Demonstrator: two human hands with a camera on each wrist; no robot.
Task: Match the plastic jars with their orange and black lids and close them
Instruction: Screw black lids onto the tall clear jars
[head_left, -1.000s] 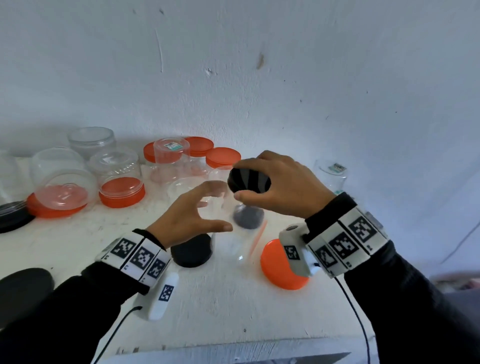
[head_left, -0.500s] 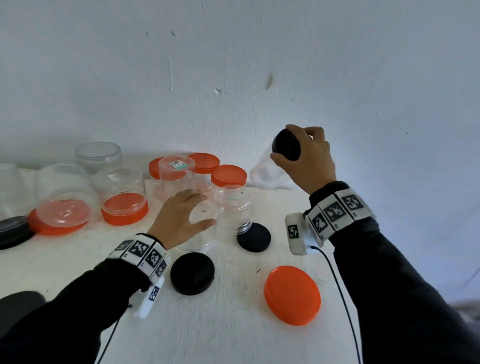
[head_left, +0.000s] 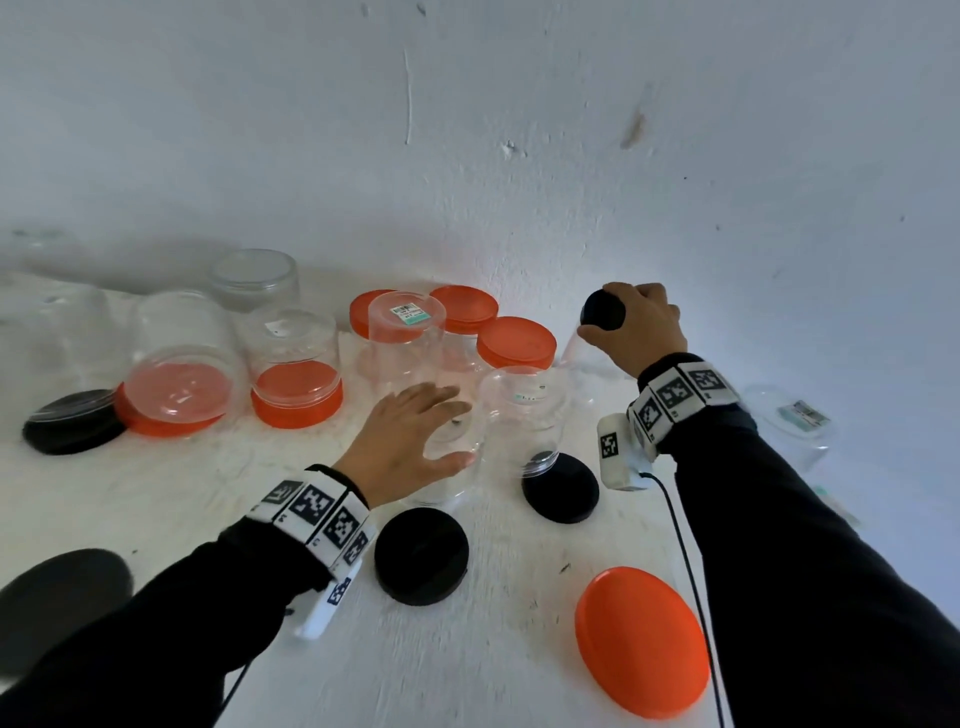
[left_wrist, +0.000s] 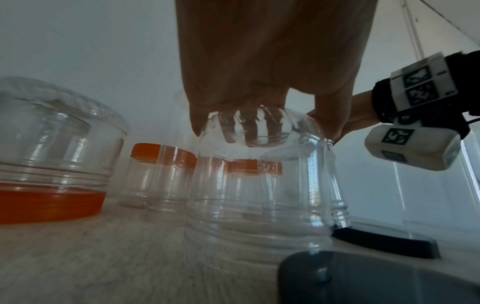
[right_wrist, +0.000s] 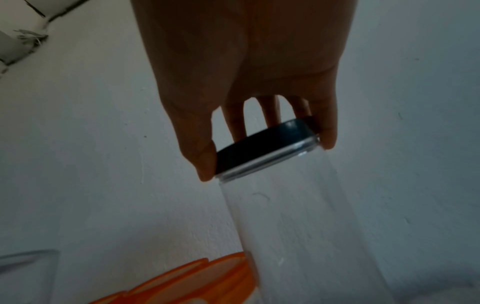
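**Light, slick jars: best held by the lid or the base**

The right hand holds a slim clear jar up near the wall, its fingers curled round the rim of the small black lid that already sits on the jar's mouth. The jar hangs tilted beneath that grip. It looks empty and thin-walled, so I'd judge it very light, and the lid edge gives a surer purchase than the smooth body would.

The left hand rests on top of an upturned clear jar standing mouth-down on the desk, fingers spread and bent loosely over its base, not clamped round it (the wrist view shows the fingertips through the plastic). This jar is wider, glossy and probably slippery; squeezed hard, the wall would likely flex, so taking it round the stiffer base or the threaded neck seems wiser.

Just beside it stands another upturned jar, its mouth resting on a black lid. A second loose black lid lies nearer the person, and a large orange lid lies toward the desk's front edge. Behind, several jars with orange lids are grouped by the wall.
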